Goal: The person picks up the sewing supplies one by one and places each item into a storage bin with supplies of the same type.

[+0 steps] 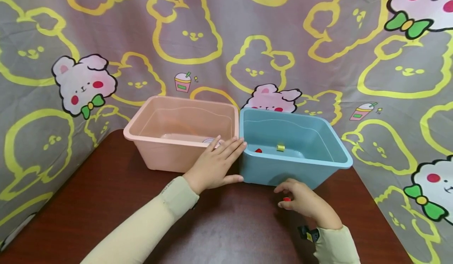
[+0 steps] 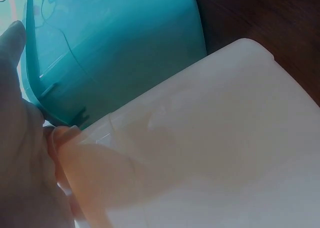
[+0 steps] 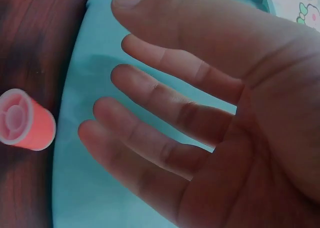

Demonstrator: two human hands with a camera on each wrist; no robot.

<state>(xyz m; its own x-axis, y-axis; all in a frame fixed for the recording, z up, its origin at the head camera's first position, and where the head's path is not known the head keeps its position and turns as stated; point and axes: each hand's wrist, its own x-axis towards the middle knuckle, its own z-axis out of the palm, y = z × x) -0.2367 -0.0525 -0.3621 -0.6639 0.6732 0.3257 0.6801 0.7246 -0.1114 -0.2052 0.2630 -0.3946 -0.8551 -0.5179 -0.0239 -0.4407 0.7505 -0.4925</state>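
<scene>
My left hand (image 1: 215, 164) rests with straight fingers where the pink tub (image 1: 166, 154) meets the blue tub (image 1: 301, 160); its fingertips touch the rims. Over the table in front of the blue tub, my right hand (image 1: 301, 199) hovers with loosely bent fingers and holds nothing. A red thread spool (image 3: 35, 125) stands on the table, apart from the fingertips in the right wrist view. Inside the blue tub lie a yellow spool (image 1: 280, 147) and a small red item (image 1: 258, 151), partly hidden by the rim.
Both tubs stand side by side on a dark brown table (image 1: 226, 224). A patterned cloth (image 1: 198, 28) hangs behind and along the sides. A round, pale patterned spot (image 1: 209, 140) shows on the pink tub's floor.
</scene>
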